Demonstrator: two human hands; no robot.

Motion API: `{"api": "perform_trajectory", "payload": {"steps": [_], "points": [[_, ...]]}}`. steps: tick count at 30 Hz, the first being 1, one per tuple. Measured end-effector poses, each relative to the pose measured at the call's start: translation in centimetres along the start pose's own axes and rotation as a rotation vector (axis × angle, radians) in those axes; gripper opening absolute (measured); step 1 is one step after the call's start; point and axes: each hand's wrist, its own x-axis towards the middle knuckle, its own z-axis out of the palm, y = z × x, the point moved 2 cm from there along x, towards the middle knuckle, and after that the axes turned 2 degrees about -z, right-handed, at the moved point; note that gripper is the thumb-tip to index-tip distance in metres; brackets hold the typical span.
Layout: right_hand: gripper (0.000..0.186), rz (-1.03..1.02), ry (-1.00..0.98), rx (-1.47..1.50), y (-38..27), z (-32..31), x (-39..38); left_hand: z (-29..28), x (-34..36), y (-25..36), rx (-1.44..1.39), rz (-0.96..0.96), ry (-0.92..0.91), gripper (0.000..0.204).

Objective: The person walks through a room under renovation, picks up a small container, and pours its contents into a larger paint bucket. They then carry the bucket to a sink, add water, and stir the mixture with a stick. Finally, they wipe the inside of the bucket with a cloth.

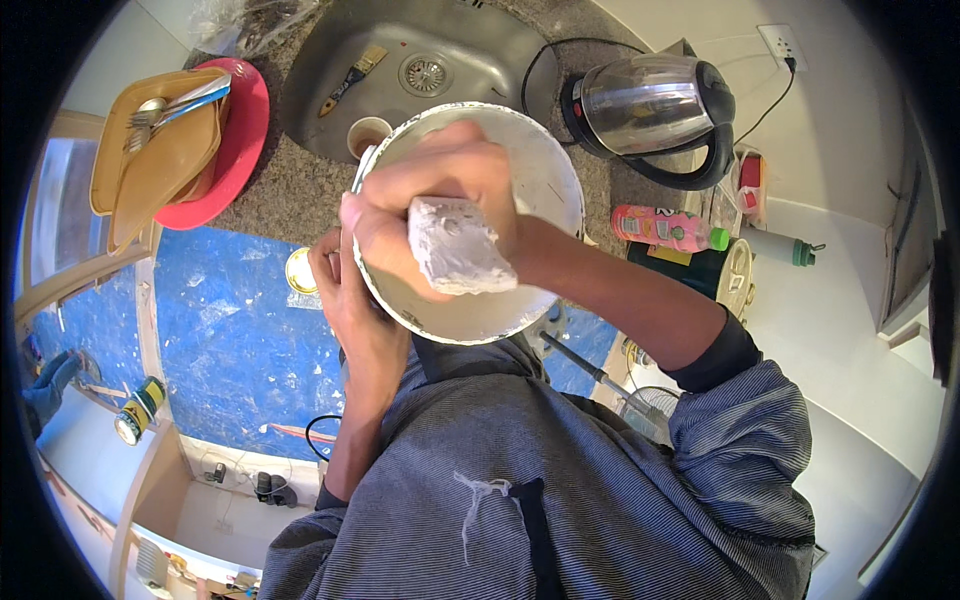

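A white bucket [548, 190], its rim crusted with white residue, stands upright in front of me near the sink edge. My right hand [440, 185] is over its mouth, closed in a fist around a thick white-caked stick [460, 250] whose blunt end points up toward me. The stick's lower end is hidden by the hand. My left hand [360, 310] grips the bucket's left side near the rim, and its fingertips are partly hidden. Pale material coats the bucket's inside. A small cup [368, 135] touches or nearly touches the bucket's far left rim.
Behind the bucket is a steel sink [480, 45] with a paintbrush [352, 80] in it. An electric kettle [645, 105] and pink bottle [665, 228] are at the right. A red plate [252, 120] and brown tray [105, 150] sit left. Blue sheeting [240, 330] covers the floor.
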Motion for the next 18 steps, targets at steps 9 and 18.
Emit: {"api": "perform_trajectory", "payload": {"steps": [9,18], "points": [[0.011,0.245,-0.058,-0.075,-2.0,-3.1,-0.8,-0.2,-0.4,-0.4,0.08,-0.053,-0.016,0.076],[0.014,0.071,0.061,0.015,-2.2,-3.1,-0.7,-0.3,-0.3,-0.3,0.05,-0.065,-0.021,0.076]]}}
